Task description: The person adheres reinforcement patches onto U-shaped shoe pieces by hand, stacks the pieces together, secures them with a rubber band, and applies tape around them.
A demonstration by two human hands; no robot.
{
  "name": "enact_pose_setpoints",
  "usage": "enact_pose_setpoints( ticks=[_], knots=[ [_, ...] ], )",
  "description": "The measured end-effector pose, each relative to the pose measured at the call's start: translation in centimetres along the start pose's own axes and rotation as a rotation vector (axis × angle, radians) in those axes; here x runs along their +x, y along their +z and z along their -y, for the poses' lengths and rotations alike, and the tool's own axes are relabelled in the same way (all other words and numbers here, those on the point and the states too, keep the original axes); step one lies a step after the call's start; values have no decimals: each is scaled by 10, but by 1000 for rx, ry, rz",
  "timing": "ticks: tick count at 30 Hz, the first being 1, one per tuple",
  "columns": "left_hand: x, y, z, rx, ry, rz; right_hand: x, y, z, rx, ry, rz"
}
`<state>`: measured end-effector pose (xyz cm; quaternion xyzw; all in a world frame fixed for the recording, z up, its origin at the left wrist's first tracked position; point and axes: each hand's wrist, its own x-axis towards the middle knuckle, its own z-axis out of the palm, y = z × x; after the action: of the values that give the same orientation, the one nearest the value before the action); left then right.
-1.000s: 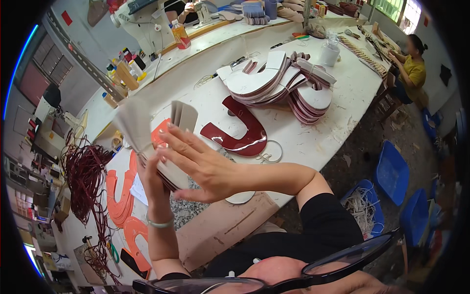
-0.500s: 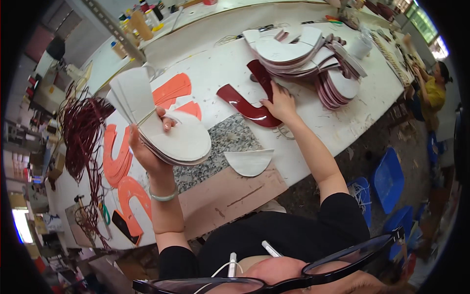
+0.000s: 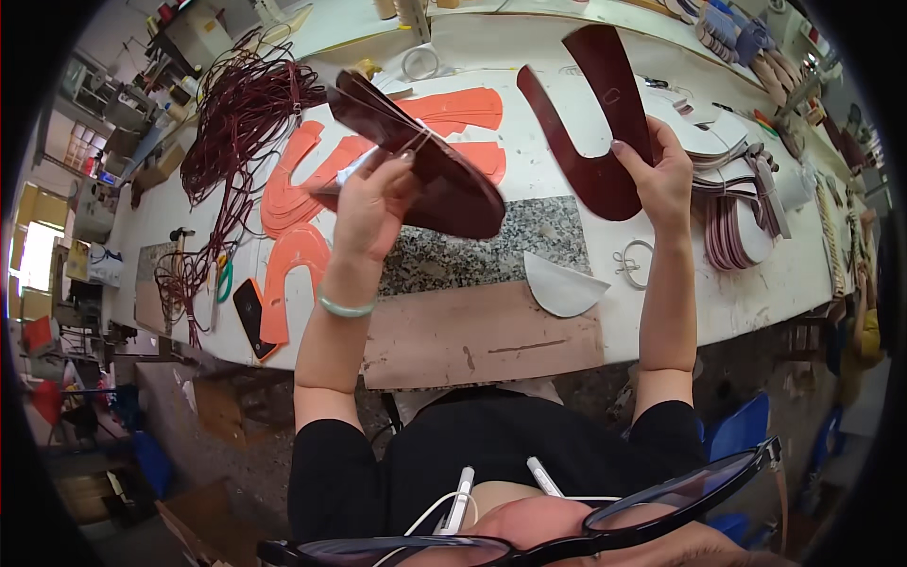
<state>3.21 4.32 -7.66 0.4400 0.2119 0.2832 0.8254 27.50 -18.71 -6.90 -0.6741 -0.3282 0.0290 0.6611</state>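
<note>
My left hand (image 3: 375,201) is closed on a tied bundle of dark red shoe-upper pieces (image 3: 458,194), glossy side showing, held above a speckled stone slab (image 3: 472,257). In my right hand (image 3: 669,175) is a single U-shaped dark red shoe-upper piece (image 3: 605,184), pinched by one arm and lifted upright, its curve toward me. A pale half-round piece (image 3: 564,286) lies on the slab's right edge. Close to my right forearm is a loose looped band (image 3: 635,265). Stacked white-backed, dark red-edged pieces (image 3: 742,231) sit beyond my right hand.
Orange U-shaped pieces (image 3: 293,255) lie on the left of the white table, with a phone (image 3: 250,317) and green-handled scissors (image 3: 225,279). Dark red cords (image 3: 231,123) are heaped at the far left. A brownish board (image 3: 472,331) lies along the near edge.
My right hand has raised the single dark red piece off the table. The left bundle has been turned from its white side to its dark red side. The view has swung right.
</note>
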Motion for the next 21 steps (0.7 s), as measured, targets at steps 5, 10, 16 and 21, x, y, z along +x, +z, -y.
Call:
enact_pose_setpoints(
  ticks=[5,10,16,21],
  knots=[
    [5,-3,21,-105,-69,-124,-2,-4,42,-15,-50,121],
    [33,-36,40,-193,-10,-92,-12,-18,86,41,-13,387],
    [46,-40,51,-262,5,-97,-9,-3,100,80,-168,661],
    [29,-60,25,-368,-26,125,10,18,95,57,-1,546]
  ],
)
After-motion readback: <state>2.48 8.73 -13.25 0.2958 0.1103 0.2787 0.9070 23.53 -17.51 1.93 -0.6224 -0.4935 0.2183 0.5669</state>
